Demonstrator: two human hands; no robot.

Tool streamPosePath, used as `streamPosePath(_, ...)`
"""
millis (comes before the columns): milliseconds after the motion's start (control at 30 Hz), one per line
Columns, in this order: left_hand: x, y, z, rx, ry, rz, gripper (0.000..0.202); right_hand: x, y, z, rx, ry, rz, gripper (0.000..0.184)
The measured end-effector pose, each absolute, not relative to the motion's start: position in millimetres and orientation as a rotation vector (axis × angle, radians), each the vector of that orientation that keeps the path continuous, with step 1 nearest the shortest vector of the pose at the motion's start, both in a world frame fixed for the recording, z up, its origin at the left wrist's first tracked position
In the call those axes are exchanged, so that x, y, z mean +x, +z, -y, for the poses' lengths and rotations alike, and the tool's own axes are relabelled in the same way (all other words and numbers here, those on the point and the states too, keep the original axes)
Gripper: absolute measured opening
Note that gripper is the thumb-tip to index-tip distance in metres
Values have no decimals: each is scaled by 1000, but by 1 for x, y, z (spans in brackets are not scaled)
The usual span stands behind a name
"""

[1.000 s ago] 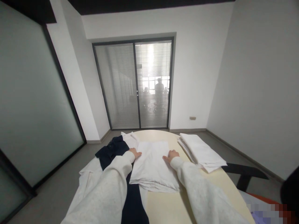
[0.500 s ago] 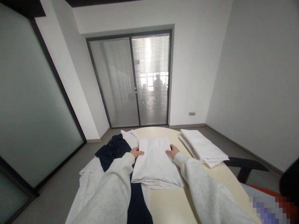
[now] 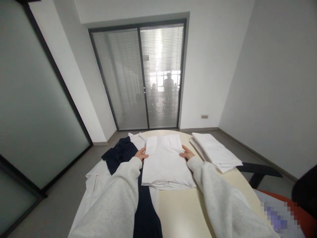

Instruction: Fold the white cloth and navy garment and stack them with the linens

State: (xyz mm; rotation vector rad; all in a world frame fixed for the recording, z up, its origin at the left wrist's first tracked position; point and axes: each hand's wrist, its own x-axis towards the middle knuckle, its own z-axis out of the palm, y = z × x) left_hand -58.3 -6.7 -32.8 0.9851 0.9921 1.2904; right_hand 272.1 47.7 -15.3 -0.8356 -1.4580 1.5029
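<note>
White cloth (image 3: 165, 162), folded, lies mid-desk (image 3: 178, 215) between both hands: left hand (image 3: 141, 154) and right hand (image 3: 187, 153) rest flat against its side edges, each grip wide, clasping nothing. An uneven push could skew the layers or nudge them onto the dark shirt (image 3: 119, 155) touching its left edge.

A folded white cloth (image 3: 165, 162) lies flat on the pale round table, a neat rectangle with layered edges showing at its near end, its left edge overlapping a dark navy garment, hands touching both long sides.
</note>
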Motion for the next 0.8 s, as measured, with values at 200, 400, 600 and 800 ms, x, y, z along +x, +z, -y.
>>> streamPosePath(200, -58, -29, 8, 967, 1379, -1002, 43, 274, -21, -50, -748, 1591, 1409, 48)
streamPosePath(400, -57, -17, 18, 1235, 1353, -1030, 19, 275, -23, -51, -671, 1571, 1420, 21)
streamPosePath(600, -60, -12, 20, 1564, 1283, -1003, 21, 268, -20, -46, -830, 1452, 1486, 25)
streamPosePath(800, -52, -13, 22, 1491, 1395, -1058, 51, 269, -16, -42, -995, 1208, 1564, 24)
